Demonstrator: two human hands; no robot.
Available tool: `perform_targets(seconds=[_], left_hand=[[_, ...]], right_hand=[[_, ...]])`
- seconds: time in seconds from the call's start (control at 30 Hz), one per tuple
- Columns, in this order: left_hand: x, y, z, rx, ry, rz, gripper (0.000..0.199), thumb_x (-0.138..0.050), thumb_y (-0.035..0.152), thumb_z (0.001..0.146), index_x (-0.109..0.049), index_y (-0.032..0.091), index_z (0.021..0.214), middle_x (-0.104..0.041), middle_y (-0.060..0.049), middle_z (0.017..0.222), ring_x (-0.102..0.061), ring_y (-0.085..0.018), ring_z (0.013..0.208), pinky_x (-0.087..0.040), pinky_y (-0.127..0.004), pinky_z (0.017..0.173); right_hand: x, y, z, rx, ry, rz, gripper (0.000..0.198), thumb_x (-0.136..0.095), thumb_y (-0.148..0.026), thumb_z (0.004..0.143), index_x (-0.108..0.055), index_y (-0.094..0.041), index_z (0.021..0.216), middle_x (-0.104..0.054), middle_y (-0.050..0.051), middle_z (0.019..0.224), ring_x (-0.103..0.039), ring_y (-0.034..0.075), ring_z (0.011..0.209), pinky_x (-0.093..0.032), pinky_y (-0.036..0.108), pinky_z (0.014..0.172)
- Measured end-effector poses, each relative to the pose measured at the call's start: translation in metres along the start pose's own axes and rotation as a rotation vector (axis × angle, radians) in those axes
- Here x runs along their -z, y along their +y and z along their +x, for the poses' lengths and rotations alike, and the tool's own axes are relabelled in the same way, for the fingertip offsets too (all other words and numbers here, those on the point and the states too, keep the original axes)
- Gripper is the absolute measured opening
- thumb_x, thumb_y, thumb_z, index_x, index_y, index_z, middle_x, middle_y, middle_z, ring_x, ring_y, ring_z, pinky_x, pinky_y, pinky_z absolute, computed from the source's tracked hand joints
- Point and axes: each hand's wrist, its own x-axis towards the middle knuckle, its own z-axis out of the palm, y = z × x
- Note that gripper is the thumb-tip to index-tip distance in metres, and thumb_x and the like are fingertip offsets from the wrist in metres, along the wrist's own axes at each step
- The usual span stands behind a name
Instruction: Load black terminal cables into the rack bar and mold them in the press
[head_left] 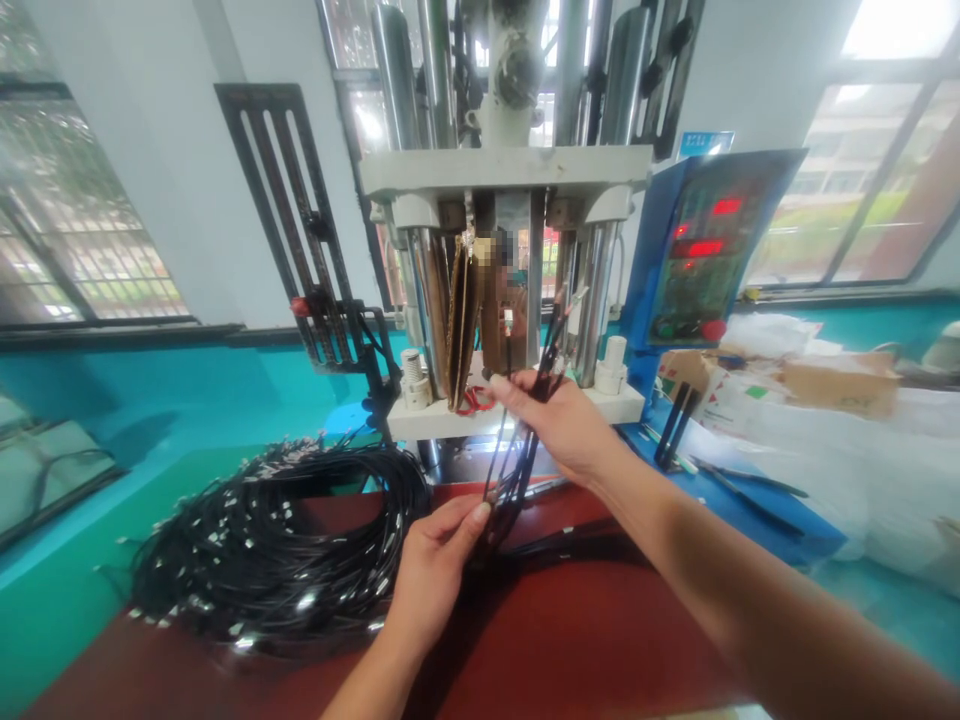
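Note:
My right hand is closed round several thin black cables, whose ends stick up above the fingers in front of the press. Between its thumb and forefinger one cable stands apart, with a small light connector at its tip. Lower down, my left hand pinches a black cable between thumb and fingers, near the hanging part of the bunch. A large coil of black cables with many pale connector ends lies on the dark red tabletop, left of my left hand.
A press with steel columns stands straight ahead; cardboard pieces and red-handled scissors are on its bed. At right are a blue control box with red displays, pliers-like dark handles and white plastic bags.

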Motion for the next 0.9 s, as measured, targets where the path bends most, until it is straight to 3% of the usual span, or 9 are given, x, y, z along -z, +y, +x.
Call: perform_targets(seconds=[0.07, 0.17, 0.27, 0.33, 0.43, 0.57, 0.7, 0.83, 0.9], left_hand=[[0.003, 0.008, 0.001, -0.029, 0.044, 0.078, 0.027, -0.058, 0.036, 0.087, -0.069, 0.019, 0.105, -0.065, -0.008, 0.112, -0.056, -0.024, 0.107, -0.039, -0.034, 0.097], [0.001, 0.023, 0.005, -0.077, 0.054, 0.121, 0.032, -0.06, 0.036, 0.086, -0.064, 0.021, 0.114, -0.062, -0.008, 0.12, -0.055, -0.024, 0.112, -0.038, -0.034, 0.099], [-0.008, 0.038, 0.011, -0.105, -0.158, 0.054, 0.039, -0.063, 0.031, 0.084, -0.057, 0.023, 0.121, -0.059, -0.008, 0.124, -0.054, -0.023, 0.114, -0.038, -0.034, 0.1], [-0.011, 0.046, 0.013, -0.006, -0.315, -0.043, 0.034, -0.062, 0.031, 0.084, -0.059, 0.02, 0.116, -0.063, -0.011, 0.115, -0.061, -0.022, 0.102, -0.044, -0.036, 0.092], [-0.005, 0.061, 0.009, 0.229, -0.437, -0.136, 0.026, -0.06, 0.032, 0.086, -0.063, 0.013, 0.103, -0.067, -0.014, 0.099, -0.066, -0.021, 0.081, -0.049, -0.035, 0.079], [0.007, 0.079, -0.005, 0.491, -0.613, -0.157, 0.023, -0.06, 0.029, 0.085, -0.063, 0.013, 0.101, -0.067, -0.018, 0.099, -0.067, -0.025, 0.08, -0.05, -0.042, 0.078], [-0.021, 0.059, -0.015, 0.737, -0.827, -0.257, 0.026, -0.061, 0.026, 0.084, -0.061, 0.015, 0.108, -0.068, -0.015, 0.091, -0.068, -0.024, 0.079, -0.051, -0.04, 0.074], [-0.069, 0.009, -0.021, 0.659, -0.593, -0.481, 0.013, -0.063, 0.026, 0.082, -0.062, 0.013, 0.087, -0.062, -0.006, 0.072, -0.058, -0.013, 0.052, -0.047, -0.028, 0.055], [-0.082, -0.007, -0.025, 0.658, -0.491, -0.563, 0.013, -0.064, 0.025, 0.082, -0.06, 0.015, 0.089, -0.055, 0.0, 0.065, -0.047, -0.008, 0.045, -0.042, -0.024, 0.049]], right_hand=[[0.0, 0.0, -0.001, -0.008, -0.001, 0.068, 0.029, -0.058, -0.044, 0.085, -0.064, -0.018, 0.074, -0.059, 0.001, 0.076, -0.054, 0.012, 0.073, -0.045, 0.032, 0.077], [-0.005, -0.008, -0.005, -0.117, -0.106, 0.321, 0.028, -0.057, -0.043, 0.086, -0.061, -0.017, 0.075, -0.061, 0.003, 0.079, -0.059, 0.015, 0.079, -0.049, 0.036, 0.081], [-0.009, -0.019, -0.006, -0.183, -0.14, 0.471, 0.023, -0.06, -0.039, 0.085, -0.061, -0.017, 0.08, -0.063, 0.003, 0.078, -0.062, 0.016, 0.077, -0.05, 0.038, 0.083], [-0.009, -0.022, -0.004, -0.203, -0.115, 0.538, 0.021, -0.06, -0.038, 0.085, -0.061, -0.017, 0.084, -0.064, 0.004, 0.079, -0.063, 0.016, 0.079, -0.051, 0.04, 0.085], [0.001, -0.016, -0.005, -0.301, -0.027, 0.596, 0.02, -0.056, -0.035, 0.088, -0.06, -0.016, 0.084, -0.065, 0.005, 0.076, -0.064, 0.017, 0.076, -0.052, 0.04, 0.083], [0.012, 0.011, -0.03, -0.538, 0.102, 0.651, 0.022, -0.059, -0.034, 0.087, -0.062, -0.012, 0.082, -0.065, 0.006, 0.071, -0.065, 0.016, 0.069, -0.053, 0.035, 0.077], [0.008, 0.042, -0.081, -0.659, -0.011, 0.487, 0.037, -0.058, -0.046, 0.085, -0.067, -0.01, 0.084, -0.068, 0.011, 0.08, -0.065, 0.016, 0.074, -0.051, 0.029, 0.072], [0.018, 0.062, -0.115, -0.683, -0.072, 0.253, 0.039, -0.063, -0.051, 0.079, -0.069, -0.014, 0.09, -0.068, 0.009, 0.088, -0.064, 0.017, 0.078, -0.051, 0.029, 0.07], [0.036, 0.067, -0.114, -0.651, -0.03, 0.299, 0.036, -0.067, -0.045, 0.078, -0.067, -0.015, 0.097, -0.068, 0.009, 0.092, -0.064, 0.017, 0.081, -0.051, 0.03, 0.074]])
